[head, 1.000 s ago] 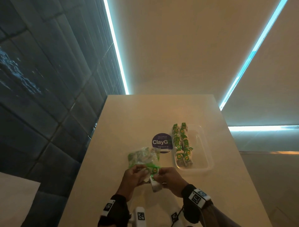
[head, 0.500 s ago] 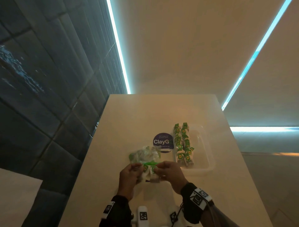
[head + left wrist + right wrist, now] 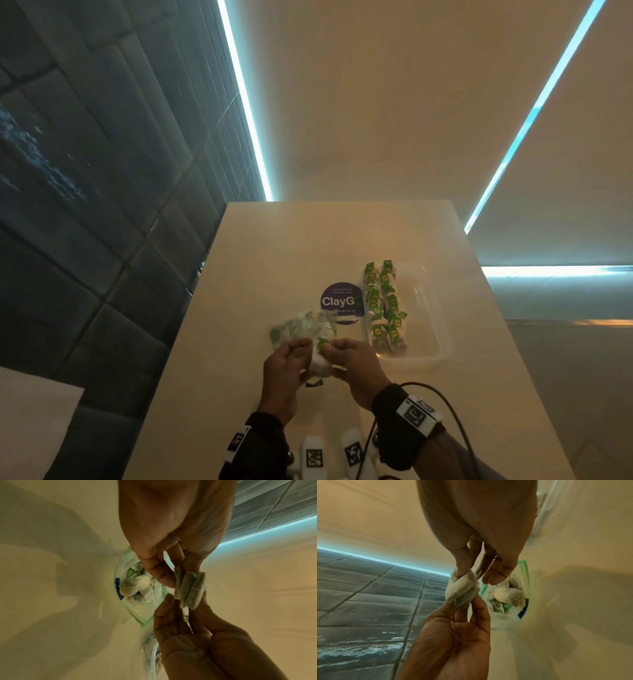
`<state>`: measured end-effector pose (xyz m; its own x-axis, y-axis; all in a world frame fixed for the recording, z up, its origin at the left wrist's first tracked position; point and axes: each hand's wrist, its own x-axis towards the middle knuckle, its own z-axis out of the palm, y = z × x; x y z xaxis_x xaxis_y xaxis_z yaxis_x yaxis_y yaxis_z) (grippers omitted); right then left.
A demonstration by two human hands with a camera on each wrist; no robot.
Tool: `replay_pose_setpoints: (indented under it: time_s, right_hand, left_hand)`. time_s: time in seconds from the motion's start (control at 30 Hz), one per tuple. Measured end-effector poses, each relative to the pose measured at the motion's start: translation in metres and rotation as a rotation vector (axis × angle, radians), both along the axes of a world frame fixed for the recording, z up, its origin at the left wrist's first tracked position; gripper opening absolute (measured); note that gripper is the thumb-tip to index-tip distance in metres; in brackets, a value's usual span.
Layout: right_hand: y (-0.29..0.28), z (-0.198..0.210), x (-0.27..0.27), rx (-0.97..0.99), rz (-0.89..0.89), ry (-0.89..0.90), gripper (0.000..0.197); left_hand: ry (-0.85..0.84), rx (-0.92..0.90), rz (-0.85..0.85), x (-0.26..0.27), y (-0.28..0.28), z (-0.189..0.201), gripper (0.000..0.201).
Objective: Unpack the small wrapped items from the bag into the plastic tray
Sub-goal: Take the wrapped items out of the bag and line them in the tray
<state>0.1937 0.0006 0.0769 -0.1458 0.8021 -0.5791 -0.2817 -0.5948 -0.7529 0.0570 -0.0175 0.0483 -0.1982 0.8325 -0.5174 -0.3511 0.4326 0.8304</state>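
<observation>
Both hands meet over the near middle of the table, holding a small stack of tea bags (image 3: 320,364) between them. My left hand (image 3: 301,356) pinches it from the left and my right hand (image 3: 334,353) from the right. In the left wrist view the stack (image 3: 188,589) sits between the left fingertips (image 3: 164,580) above and the right hand's fingers below. The right wrist view shows my right thumb on its green tag (image 3: 455,577). The clear zip bag (image 3: 301,329), with more tea bags inside (image 3: 508,597), lies just beyond the hands. To the right, the clear plastic tray (image 3: 442,346) holds rows of tea bags (image 3: 385,308).
A round dark "ClayG" sticker (image 3: 339,301) is on the table between the zip bag and the tray. The pale table (image 3: 308,240) is narrow, with a dark tiled wall along its left edge. The right part of the tray is bare.
Both hands have drawn the stack of tea bags out of the zip bag's mouth and toward me. The zip bag now lies behind the hands.
</observation>
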Motion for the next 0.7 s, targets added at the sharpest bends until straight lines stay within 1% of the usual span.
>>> replay_pose_setpoints:
  time_s: [0.1, 0.17, 0.27, 0.37, 0.47, 0.5, 0.6, 0.67, 0.7]
  right_hand:
    - [0.001, 0.000, 0.001, 0.049, -0.026, -0.074, 0.004]
    - [0.003, -0.002, 0.003, 0.094, -0.051, -0.144, 0.004]
    - [0.005, -0.007, 0.006, 0.149, -0.076, -0.194, 0.011]
    - [0.004, -0.008, 0.005, 0.145, -0.074, -0.134, 0.022]
    - [0.002, -0.007, 0.006, 0.120, -0.034, -0.058, 0.019]
    - [0.003, -0.008, 0.008, 0.124, -0.023, -0.057, 0.019]
    - [0.005, -0.007, 0.012, 0.156, -0.026, -0.064, 0.019]
    - [0.009, -0.007, 0.016, 0.172, -0.073, -0.064, 0.018]
    - [0.011, -0.007, 0.019, 0.174, -0.099, -0.060, 0.017]
  left_hand:
    - [-0.039, 0.002, 0.006, 0.000, -0.002, 0.002, 0.014]
    - [-0.065, 0.018, -0.021, 0.000, -0.003, 0.005, 0.018]
    - [-0.006, 0.033, -0.098, 0.000, -0.002, 0.011, 0.024]
    - [0.065, 0.063, -0.104, 0.000, 0.001, 0.012, 0.037]
    - [0.111, 0.092, -0.108, -0.001, 0.002, 0.010, 0.045]
    - [0.120, 0.101, -0.140, 0.000, 0.001, 0.012, 0.043]
    - [0.127, 0.076, -0.276, 0.002, -0.002, 0.018, 0.021]
    - [0.202, 0.007, -0.283, -0.003, -0.002, 0.016, 0.024]
    - [0.278, -0.027, -0.264, -0.008, -0.002, 0.011, 0.027]
